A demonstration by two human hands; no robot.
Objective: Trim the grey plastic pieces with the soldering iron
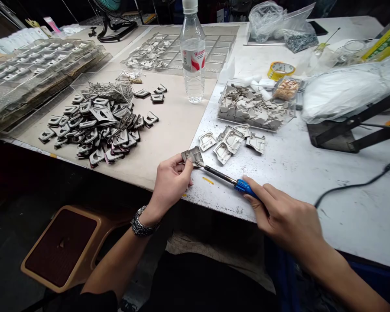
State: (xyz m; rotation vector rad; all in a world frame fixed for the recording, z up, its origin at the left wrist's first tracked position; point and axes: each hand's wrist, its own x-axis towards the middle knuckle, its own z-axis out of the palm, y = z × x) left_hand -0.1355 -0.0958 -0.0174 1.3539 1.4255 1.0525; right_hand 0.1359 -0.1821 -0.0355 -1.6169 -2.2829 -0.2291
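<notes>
My left hand [173,180] pinches a small grey bracket-like part [193,154] just above the table's front edge. In my right hand [281,210] is a soldering iron [225,177] with a blue grip, its tip pointing left and meeting the lower right of that part. Whether the tip presses on it or only hovers close, I cannot tell. Several similar light grey parts [232,139] lie loose just beyond the iron. Behind them a clear tray [287,119] holds many small pale pieces [251,106]. A large heap of dark-and-silver frame-shaped parts [94,123] spreads to the left.
A water bottle [193,56] stands mid-table before a clear compartment tray [211,69]. Stacked trays [35,73] fill the left side. At right are yellow tape [281,69], a white plastic bag [351,89], a black metal stand [338,134] and a cable [351,182]. A stool [63,247] sits below left.
</notes>
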